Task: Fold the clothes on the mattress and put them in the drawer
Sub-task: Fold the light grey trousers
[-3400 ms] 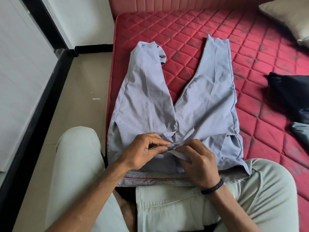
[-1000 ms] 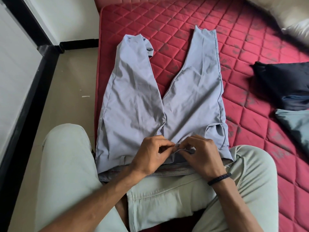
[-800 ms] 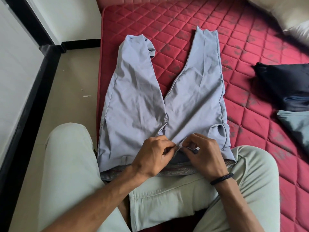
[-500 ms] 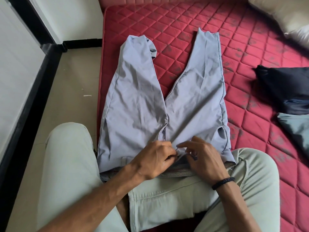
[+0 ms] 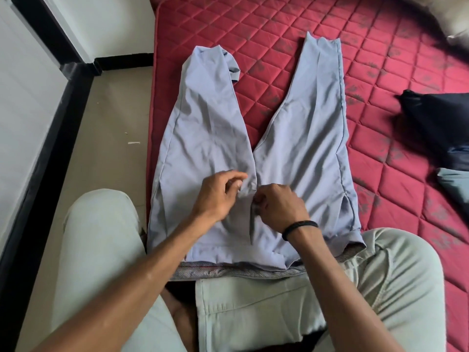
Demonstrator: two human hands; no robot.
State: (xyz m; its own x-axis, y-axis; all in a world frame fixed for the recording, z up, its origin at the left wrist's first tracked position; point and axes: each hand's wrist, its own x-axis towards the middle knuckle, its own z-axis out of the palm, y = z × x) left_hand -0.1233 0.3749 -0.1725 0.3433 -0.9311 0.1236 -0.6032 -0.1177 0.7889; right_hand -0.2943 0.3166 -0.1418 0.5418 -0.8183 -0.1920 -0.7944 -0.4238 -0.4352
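Observation:
Light blue-grey trousers (image 5: 210, 133) lie flat on the red quilted mattress (image 5: 279, 26), legs spread in a V pointing away from me, waistband over my lap. The far end of the left leg is folded under. My left hand (image 5: 219, 196) pinches the cloth at the crotch, just left of the fly. My right hand (image 5: 279, 208), with a black wristband, is closed on the fly edge right beside it. No drawer is in view.
A dark navy garment (image 5: 441, 123) and a grey-green one (image 5: 454, 184) lie on the mattress at the right. A pillow corner (image 5: 456, 11) shows at the top right. The tiled floor (image 5: 109, 138) and a black-trimmed wall lie left of the mattress.
Both hands moved up from the waistband to the crotch of the trousers. The fly area now lies flatter. The camera view shifted slightly.

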